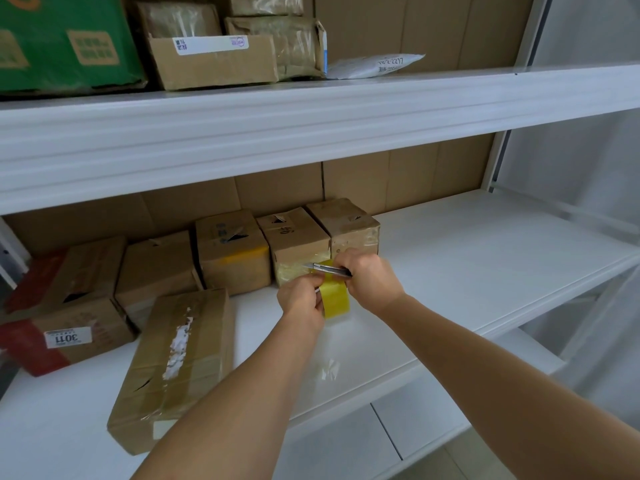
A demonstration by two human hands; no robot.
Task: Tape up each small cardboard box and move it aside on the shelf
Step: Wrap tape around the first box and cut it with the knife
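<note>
My left hand point(300, 299) grips a roll of yellowish clear tape point(335, 300) just in front of a small cardboard box point(294, 237). My right hand point(367, 274) holds a metal utility knife point(327, 269), its blade pointing left across the tape at the box's front face. Clear tape shines on the lower front of that box. Another small box point(346, 221) stands to its right, and a third point(230, 249) with a yellow strip stands to its left, all on the white shelf point(467, 268).
More cardboard boxes point(156, 268) line the back left, one with a red side and a "3011" label point(67, 337). A long taped box point(180, 362) lies near the front edge. A scrap of clear tape point(327, 368) lies on the shelf. The upper shelf point(311, 116) overhangs with parcels.
</note>
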